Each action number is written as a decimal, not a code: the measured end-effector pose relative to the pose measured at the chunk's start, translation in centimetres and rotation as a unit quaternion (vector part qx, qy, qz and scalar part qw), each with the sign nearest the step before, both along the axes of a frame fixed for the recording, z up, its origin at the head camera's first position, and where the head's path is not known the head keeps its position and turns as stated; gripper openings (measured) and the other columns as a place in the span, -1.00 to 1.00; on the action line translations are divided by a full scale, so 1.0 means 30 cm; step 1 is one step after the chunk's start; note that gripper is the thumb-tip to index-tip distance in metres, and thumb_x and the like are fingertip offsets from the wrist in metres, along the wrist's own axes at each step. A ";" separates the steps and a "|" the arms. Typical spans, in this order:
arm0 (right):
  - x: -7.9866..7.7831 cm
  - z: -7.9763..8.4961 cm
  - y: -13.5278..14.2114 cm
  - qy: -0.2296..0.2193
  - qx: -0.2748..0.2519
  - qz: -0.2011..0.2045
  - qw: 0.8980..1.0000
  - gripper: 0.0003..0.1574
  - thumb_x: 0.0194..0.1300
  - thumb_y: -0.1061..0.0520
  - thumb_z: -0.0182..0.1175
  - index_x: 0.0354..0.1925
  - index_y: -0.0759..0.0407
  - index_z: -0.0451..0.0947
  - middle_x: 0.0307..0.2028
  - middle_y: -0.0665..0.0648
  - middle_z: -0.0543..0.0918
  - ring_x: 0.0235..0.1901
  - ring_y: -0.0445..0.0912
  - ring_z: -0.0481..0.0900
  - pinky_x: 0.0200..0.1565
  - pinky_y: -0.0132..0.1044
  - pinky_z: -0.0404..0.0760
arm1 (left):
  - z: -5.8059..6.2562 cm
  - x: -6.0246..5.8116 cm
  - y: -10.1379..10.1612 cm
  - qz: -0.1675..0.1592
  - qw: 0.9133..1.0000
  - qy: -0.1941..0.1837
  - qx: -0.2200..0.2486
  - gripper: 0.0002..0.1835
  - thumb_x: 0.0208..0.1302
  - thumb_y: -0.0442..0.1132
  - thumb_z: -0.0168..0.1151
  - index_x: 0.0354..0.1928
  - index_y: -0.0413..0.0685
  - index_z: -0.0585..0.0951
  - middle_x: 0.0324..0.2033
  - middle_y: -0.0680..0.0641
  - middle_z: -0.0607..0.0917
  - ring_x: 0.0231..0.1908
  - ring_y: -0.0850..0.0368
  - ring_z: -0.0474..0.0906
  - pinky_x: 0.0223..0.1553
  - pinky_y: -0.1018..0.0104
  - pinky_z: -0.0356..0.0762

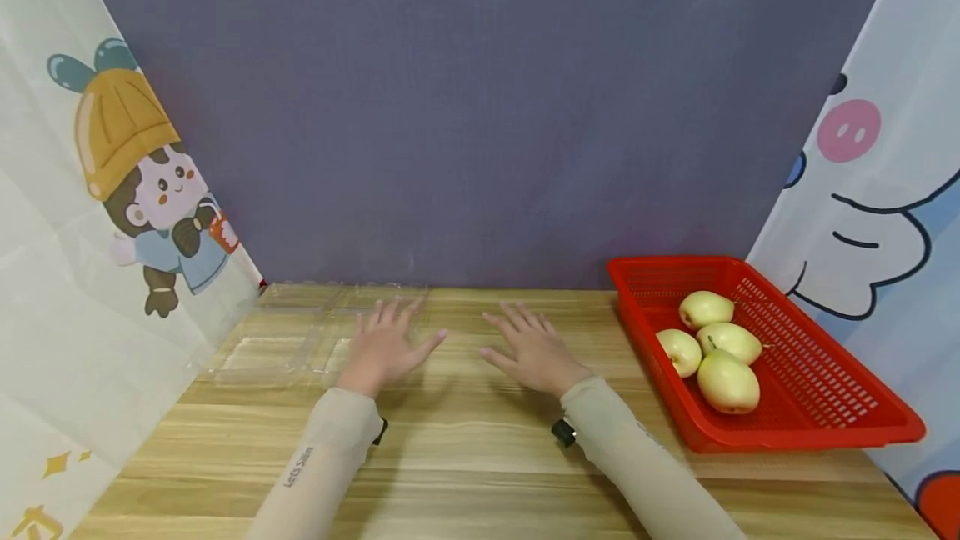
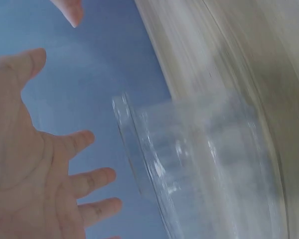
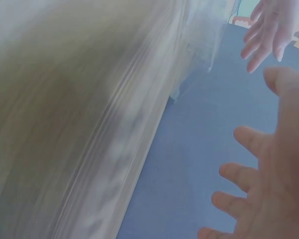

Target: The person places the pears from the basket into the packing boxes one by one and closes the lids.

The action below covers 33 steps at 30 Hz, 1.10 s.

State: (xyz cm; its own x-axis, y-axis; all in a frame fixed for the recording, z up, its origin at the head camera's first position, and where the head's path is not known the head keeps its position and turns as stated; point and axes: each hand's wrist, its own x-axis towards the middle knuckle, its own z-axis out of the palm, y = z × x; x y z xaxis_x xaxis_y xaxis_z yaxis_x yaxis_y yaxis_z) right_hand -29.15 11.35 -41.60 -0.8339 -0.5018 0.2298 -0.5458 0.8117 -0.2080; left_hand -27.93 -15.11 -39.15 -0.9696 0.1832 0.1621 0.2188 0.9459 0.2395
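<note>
Hovering spread and empty, your left hand (image 1: 381,352) is by the right side of the plastic packaging (image 1: 262,352); your right hand (image 1: 538,352), likewise spread and empty, is nearer the pears (image 1: 727,382), lying to its right in the red basket (image 1: 810,357).

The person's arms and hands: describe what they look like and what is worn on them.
Both arms wear pale beige, close-fitting sleeves down to the wrists. The left sleeve carries dark lettering; the right sleeve has a faint dark mark. A small black device sits at each wrist. The left hand and right hand wear no gloves.
</note>
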 end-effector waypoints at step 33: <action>-0.008 0.011 -0.274 -0.017 0.016 0.065 0.998 -0.30 0.55 -0.29 -0.08 0.46 -0.03 0.29 0.49 0.18 0.21 0.45 0.16 0.15 0.42 0.19 0.18 | 0.003 0.048 -0.316 0.057 0.998 -0.009 -0.020 -0.13 0.41 0.24 0.08 0.50 -0.26 0.21 0.37 -0.51 0.24 0.33 -0.55 0.13 0.29 -0.53 0.01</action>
